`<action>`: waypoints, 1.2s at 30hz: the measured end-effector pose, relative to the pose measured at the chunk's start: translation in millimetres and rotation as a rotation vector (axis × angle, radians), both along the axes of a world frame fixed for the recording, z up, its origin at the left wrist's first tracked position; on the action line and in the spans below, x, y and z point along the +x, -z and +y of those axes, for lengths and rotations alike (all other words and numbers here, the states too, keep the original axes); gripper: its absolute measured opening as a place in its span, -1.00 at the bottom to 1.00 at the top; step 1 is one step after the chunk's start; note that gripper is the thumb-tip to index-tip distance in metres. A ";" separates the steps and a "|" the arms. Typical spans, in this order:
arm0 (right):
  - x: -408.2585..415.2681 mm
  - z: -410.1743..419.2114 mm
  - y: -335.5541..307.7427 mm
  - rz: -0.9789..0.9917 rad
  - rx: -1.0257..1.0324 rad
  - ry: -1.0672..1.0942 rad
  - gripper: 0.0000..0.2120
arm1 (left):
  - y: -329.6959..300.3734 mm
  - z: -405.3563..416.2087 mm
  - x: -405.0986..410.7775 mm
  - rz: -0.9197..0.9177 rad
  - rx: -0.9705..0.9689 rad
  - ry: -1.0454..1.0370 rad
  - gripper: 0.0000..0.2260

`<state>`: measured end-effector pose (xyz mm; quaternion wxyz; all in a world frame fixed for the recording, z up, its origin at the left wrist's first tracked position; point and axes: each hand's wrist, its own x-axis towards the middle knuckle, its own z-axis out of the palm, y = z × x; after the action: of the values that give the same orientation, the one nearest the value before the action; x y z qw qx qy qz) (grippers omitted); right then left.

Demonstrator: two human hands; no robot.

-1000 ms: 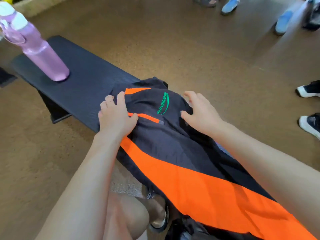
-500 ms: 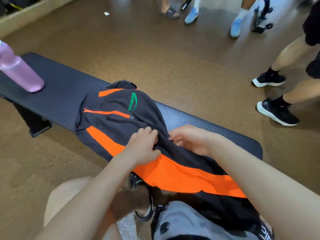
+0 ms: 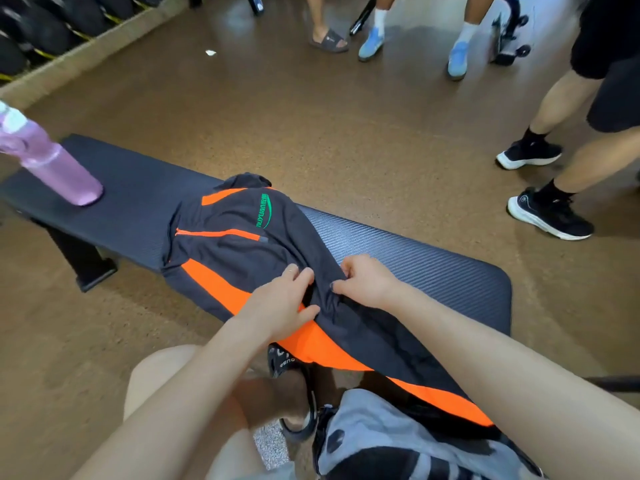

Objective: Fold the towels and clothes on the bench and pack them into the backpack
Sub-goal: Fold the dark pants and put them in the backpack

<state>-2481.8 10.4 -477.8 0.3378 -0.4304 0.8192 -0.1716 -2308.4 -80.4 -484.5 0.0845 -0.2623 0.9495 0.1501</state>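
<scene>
Head view: a dark garment [image 3: 242, 244] of thin, smooth, slightly shiny cloth lies across the middle of a long black bench [image 3: 398, 251]. It has broad orange stripes, a thin orange line along a zip, and a curved green logo near its far end. Its near part hangs over the bench's front edge and trails down toward the lower right.

The left hand [image 3: 280, 303] has its fingers curled down into the cloth and grips a bunched fold at the middle of the garment. The right hand [image 3: 367, 278] sits just beside it, fingers bent and pinching the same ridge of dark cloth, so the fabric rises in soft wrinkles between the two.

The bench top is a padded slab with rounded corners and a fine ribbed, woven-looking surface. Its right stretch beyond the garment is bare, and a shorter bare strip lies between the garment and a bottle [image 3: 52, 161] at the far left end. That bottle is frosted pink plastic, round-bodied, standing upright on the pad.

A grey and black backpack [image 3: 381, 441] of matte fabric sits on the ground at the lower edge, below the hanging cloth.

The floor [image 3: 346, 133] is brown and speckled. Other people's legs and shoes [image 3: 550, 216] stand at the far side and right, well apart from the bench, with open floor between
</scene>
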 end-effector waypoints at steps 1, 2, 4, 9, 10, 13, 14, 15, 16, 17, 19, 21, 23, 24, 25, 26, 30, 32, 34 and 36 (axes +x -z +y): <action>-4.1 -1.5 -4.4 -0.052 -0.036 0.056 -0.75 | 0.4 0.0 1.8 -0.024 0.011 -0.010 -0.52; -9.2 -2.3 -9.6 -0.084 -0.070 0.101 -0.76 | 1.1 0.1 3.8 -0.066 0.010 -0.015 -0.41; -21.7 -3.3 -21.3 -0.102 -0.132 0.161 -0.81 | 4.5 -0.5 7.0 -0.159 -0.043 0.000 -0.35; -48.7 -1.2 -51.4 -0.019 -0.292 0.237 -0.86 | 2.0 -11.1 9.9 -0.243 -0.234 0.107 -0.87; -54.5 -1.9 -59.3 0.023 -0.307 0.221 -0.86 | -4.2 -14.3 11.7 -0.261 -0.215 0.098 -0.89; -68.1 -9.5 -82.3 0.158 -0.390 0.181 -0.86 | -34.9 -29.2 19.4 -0.238 -0.147 0.005 -0.86; -69.5 -12.3 -87.3 0.144 -0.427 0.192 -0.86 | -45.6 -34.7 21.4 -0.208 -0.131 -0.023 -0.80; -69.0 -15.0 -88.3 0.077 -0.445 0.208 -0.86 | -53.3 -40.0 23.2 -0.182 -0.103 -0.043 -0.77; -67.2 -16.6 -84.4 0.001 -0.415 0.223 -0.82 | -58.0 -43.5 24.3 -0.151 -0.063 -0.054 -0.74; -65.1 -16.2 -75.8 -0.045 -0.340 0.213 -0.76 | -60.4 -44.8 26.1 -0.127 -0.016 -0.070 -0.73; -62.2 -5.1 -48.8 -0.061 -0.089 0.154 -0.63 | -57.6 -42.4 31.2 -0.127 0.034 -0.095 -0.76; -58.0 17.8 -22.9 -0.024 0.141 0.103 -0.54 | -51.5 -32.1 35.0 -0.207 -0.054 -0.116 -0.84; -52.4 36.9 -5.4 0.063 0.214 0.059 -0.47 | -42.8 -15.6 33.8 -0.212 -0.234 -0.113 -0.76; -47.9 42.9 0.7 0.057 0.189 0.085 -0.50 | -39.4 -3.6 29.1 -0.149 -0.260 -0.082 -0.68; -42.6 47.1 4.9 0.017 0.151 0.137 -0.54 | -35.6 10.2 23.0 -0.079 -0.236 -0.041 -0.60; -37.6 50.3 7.8 -0.036 0.120 0.188 -0.57 | -32.1 25.2 15.5 -0.013 -0.188 0.019 -0.51; -16.6 59.6 -3.9 -0.056 -0.120 0.315 -0.66 | -18.0 61.5 -13.3 0.181 0.082 0.042 -0.28; -0.2 64.9 -22.2 -0.092 -0.295 0.249 -0.65 | -31.7 61.8 -27.7 0.373 0.655 -0.437 -0.39; 18.7 67.8 -35.9 -0.214 -0.342 0.049 -0.61 | -36.8 52.8 -34.7 0.467 1.137 -0.797 -0.52; 31.2 69.0 -38.6 -0.405 -0.279 -0.101 -0.59 | -39.0 46.4 -32.6 0.417 1.127 -0.796 -0.55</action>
<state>-2450.6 79.5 -439.2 0.4405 -0.4703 0.6806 -0.3486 -2340.9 -34.0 -445.5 -0.0372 -0.4708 0.5563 0.6837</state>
